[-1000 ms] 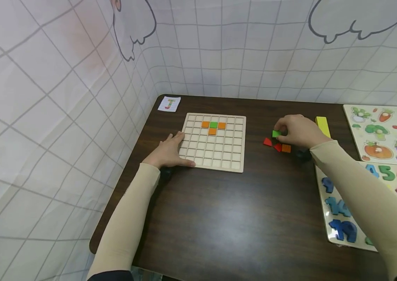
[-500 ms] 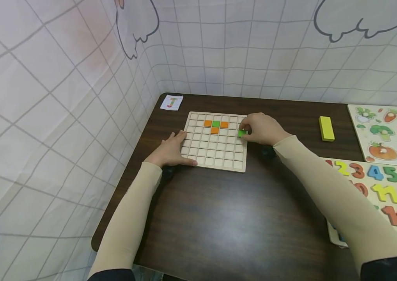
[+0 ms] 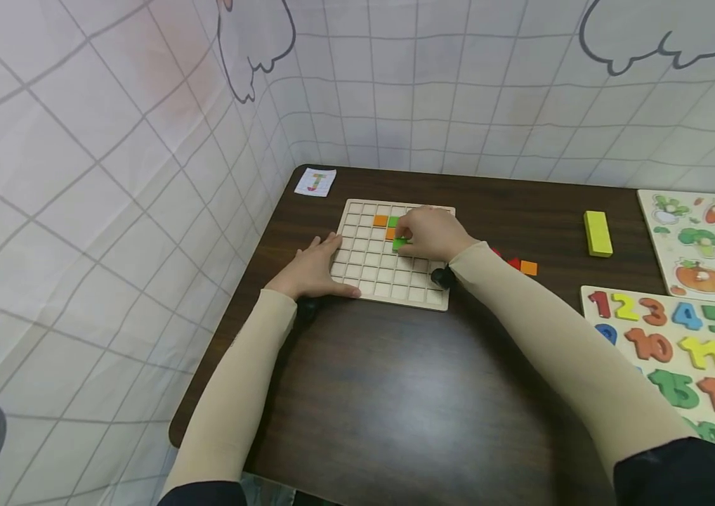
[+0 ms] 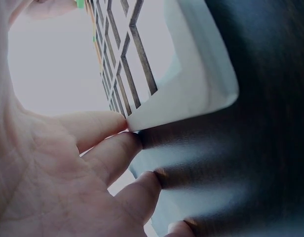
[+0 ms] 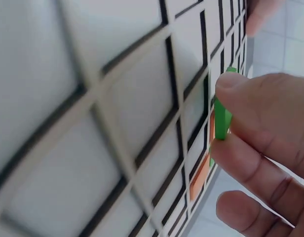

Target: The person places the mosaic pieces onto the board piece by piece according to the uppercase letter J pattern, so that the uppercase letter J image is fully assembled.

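A pale wooden grid board [image 3: 389, 289] lies on the dark table. My left hand [image 3: 313, 270] rests at its left side, fingers spread, thumb at the near corner; the left wrist view has fingertips [image 4: 123, 121] at the board's edge [image 4: 201, 94]. Over the grid, my right hand [image 3: 435, 233] pinches a small green square tile [image 5: 221, 116] between thumb and finger, just below the tiles set in the board. Those are an orange tile [image 3: 381, 221], a green tile [image 3: 393, 221] and a lower orange tile [image 3: 390, 233]. My right hand covers part of the upper grid.
Red pieces [image 3: 513, 263] and an orange tile [image 3: 529, 268] lie right of the board, partly behind the sleeve. Farther right are a yellow block [image 3: 598, 233], a number puzzle [image 3: 667, 344] and a vegetable puzzle [image 3: 699, 246]. A card with a letter J [image 3: 315, 182] lies at the back left.
My right hand has picked up the green tile from the loose pieces and carried it left over the board. The left hand stays at the board's edge.
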Demonstrator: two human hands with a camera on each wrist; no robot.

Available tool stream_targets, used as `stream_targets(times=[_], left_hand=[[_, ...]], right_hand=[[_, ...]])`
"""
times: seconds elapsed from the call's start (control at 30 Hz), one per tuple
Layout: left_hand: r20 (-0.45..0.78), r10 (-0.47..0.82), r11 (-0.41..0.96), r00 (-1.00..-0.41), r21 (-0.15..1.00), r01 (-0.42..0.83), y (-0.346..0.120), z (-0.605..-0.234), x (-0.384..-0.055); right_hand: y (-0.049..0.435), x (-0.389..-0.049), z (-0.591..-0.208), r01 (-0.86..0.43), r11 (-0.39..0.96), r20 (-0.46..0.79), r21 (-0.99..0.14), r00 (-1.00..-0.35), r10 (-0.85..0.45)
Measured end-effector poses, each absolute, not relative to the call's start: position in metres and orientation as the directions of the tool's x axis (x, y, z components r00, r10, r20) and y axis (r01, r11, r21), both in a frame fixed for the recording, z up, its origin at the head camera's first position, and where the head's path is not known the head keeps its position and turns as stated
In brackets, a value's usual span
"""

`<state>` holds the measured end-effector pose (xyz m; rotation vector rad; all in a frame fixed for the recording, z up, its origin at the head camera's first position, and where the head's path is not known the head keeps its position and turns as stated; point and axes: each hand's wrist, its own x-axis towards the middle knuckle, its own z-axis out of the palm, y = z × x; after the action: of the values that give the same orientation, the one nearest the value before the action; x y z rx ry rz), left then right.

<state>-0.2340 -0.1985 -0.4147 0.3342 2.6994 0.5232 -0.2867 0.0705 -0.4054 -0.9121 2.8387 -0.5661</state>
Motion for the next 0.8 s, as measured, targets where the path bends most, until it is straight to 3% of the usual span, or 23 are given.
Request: stream_targets(times=[0.23, 0.8], left_hand=[[-0.31, 0.295, 0.904, -0.904, 0.397, 0.159, -0.199, -0.414, -0.234], [-0.304, 0.291, 0.908, -0.907, 0.388, 0.161, -0.2, -0.418, -0.236]], right_hand=[[0.054, -0.288, -0.406, -0.56, 0.764, 0.0, -0.322, -0.807, -0.591], [0.057, -0.285, -0.403, -0.536, 0.779, -0.015, -0.326, -0.821, -0.571]])
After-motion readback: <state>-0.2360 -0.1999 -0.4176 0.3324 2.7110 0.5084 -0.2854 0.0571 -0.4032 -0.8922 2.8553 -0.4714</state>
